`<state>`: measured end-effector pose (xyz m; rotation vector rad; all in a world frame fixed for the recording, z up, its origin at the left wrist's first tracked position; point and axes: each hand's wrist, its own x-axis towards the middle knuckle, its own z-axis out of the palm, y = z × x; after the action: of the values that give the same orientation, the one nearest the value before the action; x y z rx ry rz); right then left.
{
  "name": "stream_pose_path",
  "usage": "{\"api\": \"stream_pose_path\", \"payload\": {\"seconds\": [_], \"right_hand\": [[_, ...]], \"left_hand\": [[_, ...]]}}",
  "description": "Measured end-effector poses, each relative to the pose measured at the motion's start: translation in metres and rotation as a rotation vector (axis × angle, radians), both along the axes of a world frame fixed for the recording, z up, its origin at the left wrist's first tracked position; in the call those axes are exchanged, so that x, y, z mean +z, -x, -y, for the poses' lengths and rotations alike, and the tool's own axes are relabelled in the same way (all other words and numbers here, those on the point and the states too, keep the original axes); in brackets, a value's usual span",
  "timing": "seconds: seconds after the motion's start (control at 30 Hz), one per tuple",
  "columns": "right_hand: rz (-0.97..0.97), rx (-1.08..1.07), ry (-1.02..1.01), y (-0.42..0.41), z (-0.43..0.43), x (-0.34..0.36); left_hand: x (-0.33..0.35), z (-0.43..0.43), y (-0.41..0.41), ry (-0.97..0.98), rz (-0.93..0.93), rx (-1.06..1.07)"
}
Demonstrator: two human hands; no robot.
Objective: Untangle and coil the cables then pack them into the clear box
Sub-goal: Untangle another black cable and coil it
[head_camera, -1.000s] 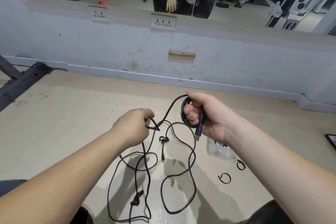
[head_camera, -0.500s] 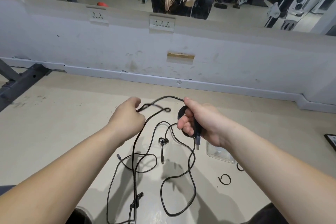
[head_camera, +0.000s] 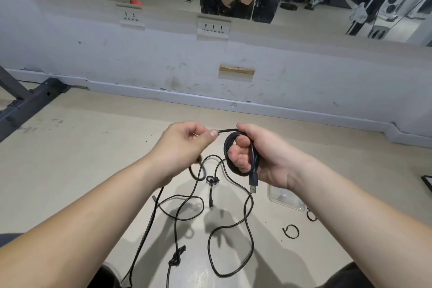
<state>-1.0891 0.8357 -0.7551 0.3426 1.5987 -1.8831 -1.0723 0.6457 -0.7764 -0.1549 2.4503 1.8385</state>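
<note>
My right hand (head_camera: 264,156) grips a small coil of black USB cable (head_camera: 228,147), and the cable's plug (head_camera: 253,182) hangs below my palm. My left hand (head_camera: 184,145) pinches the same cable just left of the coil, with a short taut stretch between the hands. The rest of the black cable (head_camera: 245,224) trails down to the floor in loose loops, with a knot (head_camera: 177,258) low down and a smaller knot (head_camera: 212,179) higher up. The clear box (head_camera: 284,196) lies on the floor under my right forearm, partly hidden.
Two black loop ties (head_camera: 291,231) lie on the floor right of the cable. A grey wall with sockets (head_camera: 213,28) and a mirror above it runs across the back. A dark metal frame (head_camera: 30,103) stands at the left. A dark flat object (head_camera: 427,182) shows at the right edge.
My left hand rose and moved right, close to the right hand, shortening the span of cable between them. The right hand turned the coil slightly and more cable lifted off the floor.
</note>
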Motion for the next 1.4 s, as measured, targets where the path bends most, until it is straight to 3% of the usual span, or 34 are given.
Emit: {"api": "stream_pose_path", "payload": {"seconds": [0.13, 0.27, 0.33, 0.4, 0.47, 0.57, 0.7, 0.83, 0.9, 1.03, 1.1, 1.2, 1.4], "right_hand": [[0.085, -0.07, 0.139, 0.002, 0.001, 0.002], [0.111, -0.207, 0.353, 0.008, -0.001, 0.015], [0.102, -0.327, 0.4, 0.012, -0.004, 0.019], [0.082, -0.456, 0.413, 0.016, -0.007, 0.018], [0.053, -0.573, 0.415, 0.02, -0.011, 0.014], [0.032, -0.697, 0.412, 0.025, -0.014, 0.009], [-0.204, -0.656, 0.083, 0.027, -0.01, -0.003], [-0.631, -0.349, -0.648, 0.024, -0.012, -0.02], [-0.753, -0.241, -0.853, 0.021, -0.018, -0.024], [-0.834, 0.002, -1.014, 0.012, -0.012, -0.03], [-0.843, 0.126, -0.967, 0.005, -0.005, -0.028], [-0.738, 0.242, -0.692, -0.005, 0.001, -0.017], [-0.397, 0.454, -0.069, -0.015, 0.008, 0.003]], "left_hand": [[-0.011, 0.003, 0.002, 0.088, 0.07, -0.127], [-0.023, 0.011, 0.005, 0.483, 0.076, -0.047], [-0.025, 0.008, 0.002, 0.577, 0.053, -0.043], [-0.025, -0.003, -0.005, 0.476, -0.015, -0.06], [-0.023, -0.012, -0.009, 0.256, -0.039, -0.031], [-0.02, -0.021, -0.014, 0.015, 0.122, -0.11], [-0.023, -0.028, -0.026, 0.252, 0.159, -0.4], [-0.016, -0.026, -0.023, 0.463, -0.074, -0.37], [-0.007, -0.021, -0.018, 0.452, -0.133, -0.355], [0.006, -0.015, -0.018, 0.259, -0.065, -0.417], [0.011, -0.013, -0.017, 0.054, 0.034, -0.375], [0.017, -0.005, -0.011, -0.122, 0.072, -0.229], [0.011, 0.005, -0.005, -0.047, -0.041, -0.079]]}}
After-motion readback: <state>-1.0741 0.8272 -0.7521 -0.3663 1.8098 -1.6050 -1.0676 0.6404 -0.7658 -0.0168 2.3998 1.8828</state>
